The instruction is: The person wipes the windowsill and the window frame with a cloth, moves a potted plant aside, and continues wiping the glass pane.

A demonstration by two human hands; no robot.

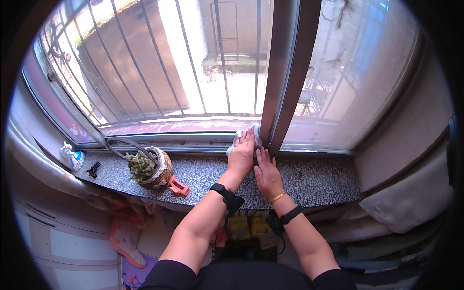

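Observation:
A pale cloth (257,137) lies bunched against the lower track of the sliding window, at the foot of the upright frame. My left hand (242,156) presses it there with fingers stretched forward, covering most of it. Just to the right, my right hand (268,175) rests with its fingertips by the base of the window frame (277,119), beside the cloth; nothing shows in it. Beneath both hands runs the speckled stone windowsill (308,181).
On the sill to the left stand a woven basket planter (164,163) with a tall handle, a coral hair claw clip (179,186), a dark clip (93,169) and a small figurine (74,156). Metal bars (185,54) cross outside the window. A curtain (409,195) hangs at right.

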